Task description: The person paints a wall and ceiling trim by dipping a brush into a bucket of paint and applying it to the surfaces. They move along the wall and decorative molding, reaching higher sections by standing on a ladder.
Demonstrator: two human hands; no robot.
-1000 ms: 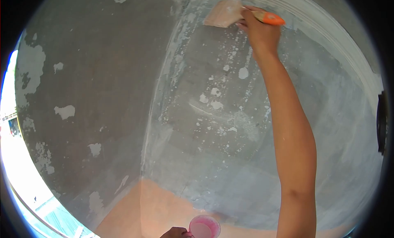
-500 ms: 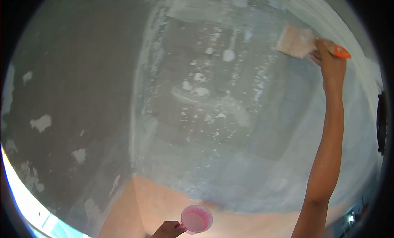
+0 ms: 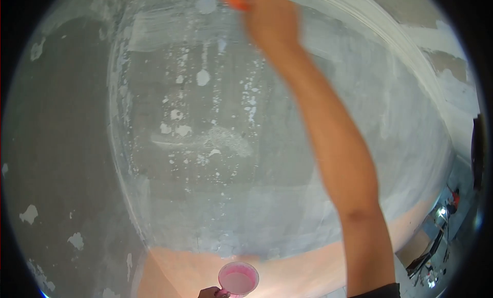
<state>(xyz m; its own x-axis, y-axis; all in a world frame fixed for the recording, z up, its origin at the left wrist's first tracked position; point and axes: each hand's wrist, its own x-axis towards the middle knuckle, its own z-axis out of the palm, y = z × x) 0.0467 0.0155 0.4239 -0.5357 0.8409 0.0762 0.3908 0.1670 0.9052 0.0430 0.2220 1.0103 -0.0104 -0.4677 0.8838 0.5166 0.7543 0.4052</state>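
Note:
My right hand (image 3: pixel 273 19) is raised high against the grey wall (image 3: pixel 287 159), its fingers closed round a wide paintbrush. Only the brush's orange handle end (image 3: pixel 236 1) shows, pointing left; the bristles are hidden behind the hand or out of view. Motion blurs the hand a little. At the bottom edge, my left hand (image 3: pixel 209 293) grips a pink cup (image 3: pixel 239 278) by its handle, with pale pinkish-white liquid inside. White drips and splotches (image 3: pixel 203 77) mark the middle of the wall.
A vertical wall corner (image 3: pixel 114 138) runs down the left, beside a darker wall with pale patches. Peach paint (image 3: pixel 303 262) covers the lower wall. White moulding (image 3: pixel 411 56) curves along the upper right. At lower right, cluttered items (image 3: pixel 434 252) stand on the floor.
My right hand has swept left and upward with the paintbrush, its handle now pointing left instead of right. The view has turned rightward. The cup stays low in my left hand.

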